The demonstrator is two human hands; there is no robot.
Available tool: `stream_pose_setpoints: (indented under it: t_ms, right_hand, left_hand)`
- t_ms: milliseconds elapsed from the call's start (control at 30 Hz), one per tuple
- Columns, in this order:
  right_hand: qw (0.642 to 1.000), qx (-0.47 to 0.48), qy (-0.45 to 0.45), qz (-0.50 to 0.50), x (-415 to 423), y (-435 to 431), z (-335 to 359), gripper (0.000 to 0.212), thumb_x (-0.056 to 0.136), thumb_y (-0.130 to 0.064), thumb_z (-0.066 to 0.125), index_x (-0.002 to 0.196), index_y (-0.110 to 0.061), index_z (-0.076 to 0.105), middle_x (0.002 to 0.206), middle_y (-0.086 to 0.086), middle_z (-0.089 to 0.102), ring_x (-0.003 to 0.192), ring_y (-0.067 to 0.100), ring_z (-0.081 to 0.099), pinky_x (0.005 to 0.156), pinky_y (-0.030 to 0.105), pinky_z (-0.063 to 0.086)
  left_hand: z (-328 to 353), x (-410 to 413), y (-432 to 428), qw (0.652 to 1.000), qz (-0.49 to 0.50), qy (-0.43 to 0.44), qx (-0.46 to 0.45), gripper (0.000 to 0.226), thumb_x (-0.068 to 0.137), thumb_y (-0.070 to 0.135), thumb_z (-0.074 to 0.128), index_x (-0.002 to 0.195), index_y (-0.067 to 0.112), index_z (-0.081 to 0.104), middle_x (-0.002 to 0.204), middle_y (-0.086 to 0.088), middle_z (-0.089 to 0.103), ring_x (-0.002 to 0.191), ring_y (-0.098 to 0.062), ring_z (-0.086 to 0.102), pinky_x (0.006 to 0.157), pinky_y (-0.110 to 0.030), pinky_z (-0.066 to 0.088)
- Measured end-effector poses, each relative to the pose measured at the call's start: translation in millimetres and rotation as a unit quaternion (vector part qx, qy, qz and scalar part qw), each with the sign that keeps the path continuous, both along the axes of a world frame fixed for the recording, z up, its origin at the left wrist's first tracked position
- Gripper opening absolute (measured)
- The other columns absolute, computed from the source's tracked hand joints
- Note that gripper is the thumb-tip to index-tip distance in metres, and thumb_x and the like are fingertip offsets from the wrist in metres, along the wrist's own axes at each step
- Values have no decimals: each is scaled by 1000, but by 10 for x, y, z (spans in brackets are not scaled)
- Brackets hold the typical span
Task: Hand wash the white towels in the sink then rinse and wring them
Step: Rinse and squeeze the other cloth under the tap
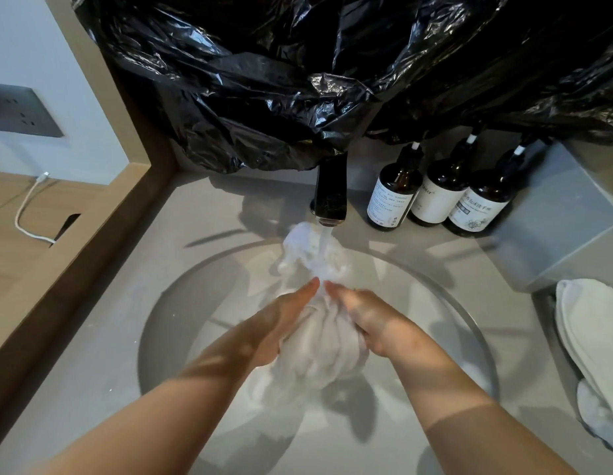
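Observation:
A bunched white towel [318, 341] hangs over the round sink [167, 323], its upper end [305, 248] under water running from the dark faucet [330, 190]. My left hand [284, 323] grips the towel's left side, thumb pointing up toward the stream. My right hand [370, 320] grips the right side, its fingers curled round the cloth. The two thumbs nearly meet at the towel's narrow neck. The towel's lower part bulges below both hands.
More white towels [586, 341] lie on the counter at the right edge. Three brown pump bottles [442, 197] stand behind the sink beside a grey box [558, 217]. Black plastic sheeting [298, 73] covers the wall above. A white cable [27, 207] lies on the wooden surface at left.

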State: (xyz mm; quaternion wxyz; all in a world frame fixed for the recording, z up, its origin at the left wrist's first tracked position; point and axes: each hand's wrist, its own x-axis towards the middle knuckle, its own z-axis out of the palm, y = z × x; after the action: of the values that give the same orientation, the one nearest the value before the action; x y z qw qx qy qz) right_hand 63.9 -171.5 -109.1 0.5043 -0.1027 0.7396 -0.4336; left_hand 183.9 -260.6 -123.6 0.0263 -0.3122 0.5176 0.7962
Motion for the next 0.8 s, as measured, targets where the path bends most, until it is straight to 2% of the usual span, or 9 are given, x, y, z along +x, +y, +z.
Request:
stream_pose_setpoints:
  t_ms: [133,200,267,367,467,533,600,733,800]
  right_hand:
    - [997,40,-58,-28,78,104,-62,37,91,-44,58,107,-11,67,103,11,72,96,29,67,92,37,51]
    - [993,20,-84,-86,80,100,-116,36,89,-36,62,109,-6,65,102,12,71,89,29,68,85,36,54]
    - [983,-36,-108,-140,46,86,-139,22,88,-16,65,105,-1,64,91,14,70,76,25,67,67,30,55]
    - [977,-107,-109,-149,17,6,-123,16,88,-3,62,102,1,65,80,13,68,69,25,66,63,28,54]
    - [988,-116,-1,-100,106,-131,-126,26,95,-23,56,115,-7,62,97,11,66,87,26,63,79,34,50]
    - [990,-95,84,-67,130,-193,-172,32,96,-39,50,113,-13,58,101,5,64,93,21,61,86,33,47]
    - [989,-83,105,-67,124,-233,-236,42,91,-55,47,111,-19,59,104,1,66,98,20,61,95,35,46]
    - [971,-92,212,-64,234,-292,-220,47,91,-56,45,109,-18,65,105,2,68,99,17,61,89,26,42]
    - [951,-91,290,-64,288,-304,-252,48,91,-54,44,109,-13,60,104,8,64,97,21,61,87,27,44]
  left_hand:
    - [-5,103,-26,993,2,48,107,44,102,33,30,115,3,60,109,-13,69,103,-23,66,87,-31,52]
    - [10,127,-78,989,-14,95,108,48,103,23,20,122,-6,54,121,-20,62,114,-27,60,97,-34,48]
    - [33,73,-158,994,-4,85,70,51,96,24,38,133,-12,44,136,-27,48,126,-36,49,107,-43,40]
    - [91,-95,-239,988,135,3,70,45,94,16,51,133,-5,48,123,-21,60,105,-31,61,88,-34,53]
    - [50,-227,-228,969,235,-43,60,38,102,30,41,118,0,58,95,-15,66,82,-25,63,72,-32,52]
    - [44,-276,-227,963,258,-71,31,45,102,38,38,92,3,64,81,-15,65,70,-25,62,62,-32,50]
    - [25,-318,-226,966,254,-37,35,53,105,34,28,75,7,63,66,-9,63,58,-20,61,53,-28,48]
    - [37,-419,-208,976,217,19,30,57,102,46,18,96,6,58,76,-8,65,67,-18,63,58,-27,51]
    - [6,-466,-150,978,210,11,18,51,102,47,18,89,14,55,79,-4,59,68,-15,58,55,-24,51]
